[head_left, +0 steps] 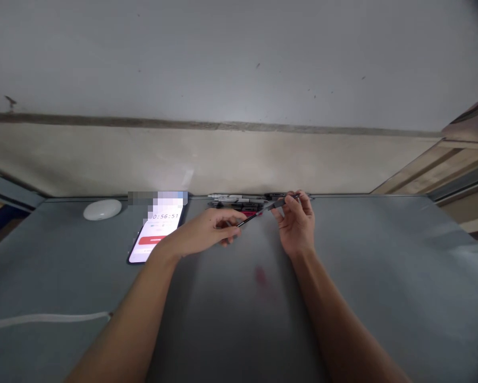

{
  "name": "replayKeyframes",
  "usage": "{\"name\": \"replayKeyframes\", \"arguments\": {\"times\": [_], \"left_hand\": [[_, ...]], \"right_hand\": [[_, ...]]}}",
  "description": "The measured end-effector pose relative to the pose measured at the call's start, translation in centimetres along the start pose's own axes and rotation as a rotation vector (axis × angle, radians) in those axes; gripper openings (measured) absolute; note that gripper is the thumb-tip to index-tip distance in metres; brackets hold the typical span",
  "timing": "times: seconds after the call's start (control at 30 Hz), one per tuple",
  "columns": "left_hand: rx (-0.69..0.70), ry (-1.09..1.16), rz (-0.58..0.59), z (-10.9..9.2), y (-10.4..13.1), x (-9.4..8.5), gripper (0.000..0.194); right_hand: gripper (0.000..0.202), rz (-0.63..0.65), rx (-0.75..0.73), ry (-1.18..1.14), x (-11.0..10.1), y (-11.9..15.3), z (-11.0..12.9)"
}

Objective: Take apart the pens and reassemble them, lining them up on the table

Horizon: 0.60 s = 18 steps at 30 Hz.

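Note:
A slim dark pen point(259, 213) slants between my two hands, its right end higher than its left. The fingertips of my left hand point(218, 227) pinch the thin lower end. My right hand point(298, 221) grips the thicker greyish end between thumb and fingers; whether the pen is in one piece or in two parts, I cannot tell. Just behind lies a row of pens along the back of the table, with a white pen point(229, 198), black pens point(239, 205) and something red point(251, 213) partly hidden by the held pen.
A phone point(143, 250) with a lit timer screen lies left of my left hand. Farther left is a white rounded object point(102, 209). A white cable point(43, 318) crosses the left of the grey table point(374, 276). A pale wall point(302, 162) rises behind the table's back edge.

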State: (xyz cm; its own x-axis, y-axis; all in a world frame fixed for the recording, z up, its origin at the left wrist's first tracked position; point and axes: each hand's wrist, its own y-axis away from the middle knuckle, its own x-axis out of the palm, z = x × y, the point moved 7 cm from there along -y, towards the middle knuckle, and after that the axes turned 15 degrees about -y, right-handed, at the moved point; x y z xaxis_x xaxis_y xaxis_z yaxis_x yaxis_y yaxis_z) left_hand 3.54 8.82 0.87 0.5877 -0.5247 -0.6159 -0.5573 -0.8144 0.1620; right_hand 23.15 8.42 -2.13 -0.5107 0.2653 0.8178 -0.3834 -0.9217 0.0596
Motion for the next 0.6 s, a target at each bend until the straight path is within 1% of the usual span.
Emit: {"name": "replayKeyframes", "arguments": {"times": [0.23,0.4,0.6], "left_hand": [[0.007,-0.004,0.042,-0.4,0.0,0.1,0.035],[-0.009,-0.053,0.111,-1.1,0.3,0.1,0.035],[-0.022,-0.094,0.132,-1.4,0.3,0.2,0.036]], "right_hand": [[0.030,-0.006,-0.008,-0.029,0.1,0.0,0.1],[0.029,-0.004,0.000,-0.058,0.3,0.1,0.0],[0.030,0.001,0.010,-0.036,0.4,0.2,0.0]]}}
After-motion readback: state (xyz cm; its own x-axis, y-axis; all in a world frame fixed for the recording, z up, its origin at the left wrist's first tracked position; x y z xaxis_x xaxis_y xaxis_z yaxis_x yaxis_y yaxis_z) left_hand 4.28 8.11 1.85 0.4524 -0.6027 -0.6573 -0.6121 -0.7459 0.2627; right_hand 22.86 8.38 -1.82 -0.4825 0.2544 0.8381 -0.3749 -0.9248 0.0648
